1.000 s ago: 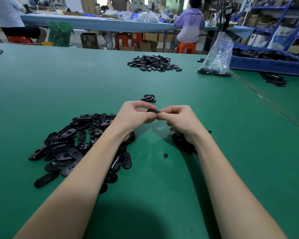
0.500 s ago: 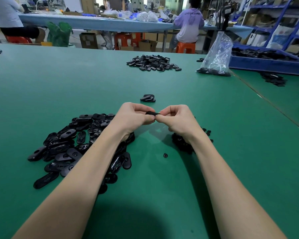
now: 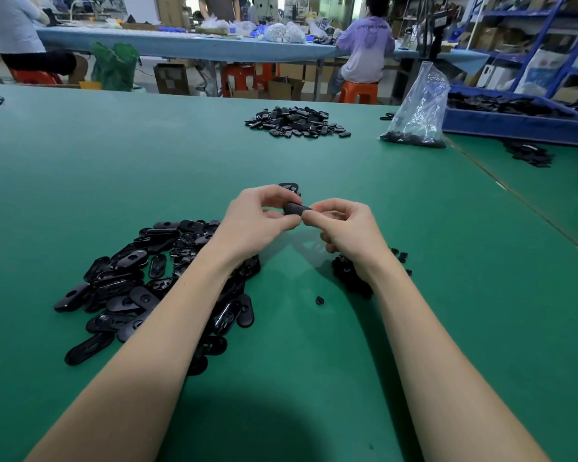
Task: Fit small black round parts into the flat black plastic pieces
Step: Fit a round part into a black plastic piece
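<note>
i see my left hand (image 3: 262,221) and my right hand (image 3: 344,228) meeting above the green table (image 3: 414,295), and between them is one flat black plastic piece (image 3: 293,208). the left thumb and fingers are curled around its left end, and the right fingertips pinch or press at its right end. if a round part is already under the right fingers, i cannot tell, because they cover that place.

the supply of flat pieces (image 3: 141,281) lies in a pile on the near left, partly under my left forearm. the small round parts (image 3: 347,275) are in a dark heap under my right wrist, and one loose round part (image 3: 320,300) lies alone just beside it.

i judge the flat piece is light, stiff and a little glossy, so it may slip. better to hold it by the edges, with the hole free. the round part is tiny and will escape easily, so it wants a fingertip pinch.
</note>
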A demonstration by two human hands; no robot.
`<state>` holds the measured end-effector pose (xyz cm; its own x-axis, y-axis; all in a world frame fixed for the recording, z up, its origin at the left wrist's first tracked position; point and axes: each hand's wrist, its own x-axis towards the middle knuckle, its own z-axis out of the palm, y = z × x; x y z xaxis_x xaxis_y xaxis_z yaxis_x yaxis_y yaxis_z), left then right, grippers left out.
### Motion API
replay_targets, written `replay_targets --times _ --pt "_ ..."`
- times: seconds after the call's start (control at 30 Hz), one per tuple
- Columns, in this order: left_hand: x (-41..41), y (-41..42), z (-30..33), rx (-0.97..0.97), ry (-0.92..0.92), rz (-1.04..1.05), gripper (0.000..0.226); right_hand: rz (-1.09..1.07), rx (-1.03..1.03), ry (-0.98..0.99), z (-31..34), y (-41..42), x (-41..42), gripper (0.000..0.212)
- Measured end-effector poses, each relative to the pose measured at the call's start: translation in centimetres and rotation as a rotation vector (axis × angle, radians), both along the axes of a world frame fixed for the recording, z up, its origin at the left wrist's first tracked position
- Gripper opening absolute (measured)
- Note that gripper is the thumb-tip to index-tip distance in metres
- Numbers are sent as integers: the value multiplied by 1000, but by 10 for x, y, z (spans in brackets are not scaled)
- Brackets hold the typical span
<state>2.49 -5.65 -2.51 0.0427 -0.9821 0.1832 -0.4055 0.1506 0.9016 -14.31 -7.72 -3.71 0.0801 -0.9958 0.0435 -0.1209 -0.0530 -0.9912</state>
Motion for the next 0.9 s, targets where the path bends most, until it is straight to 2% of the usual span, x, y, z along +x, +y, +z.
replay_targets --times 0.13,0.2,0.3,0.5,0.67,0.9 --pt "7 -2 -3 -146 -275 55 17 -2 6 37 3 -2 -3 11" --pt "10 -10 -7 -167 -338 90 17 -62 -21 143 0 -5 -7 13" --pt "10 -41 -6 -131 -400 182 16 -141 -74 234 -4 -10 -13 5" --pt "2 -118 9 14 -436 261 14 -142 -77 297 -11 -14 -17 7" --pt "3 -138 -2 153 -503 254 13 -118 -95 348 -14 -14 -17 8" --pt "24 -103 2 77 -372 240 13 -37 -124 472 -11 -10 -5 8"
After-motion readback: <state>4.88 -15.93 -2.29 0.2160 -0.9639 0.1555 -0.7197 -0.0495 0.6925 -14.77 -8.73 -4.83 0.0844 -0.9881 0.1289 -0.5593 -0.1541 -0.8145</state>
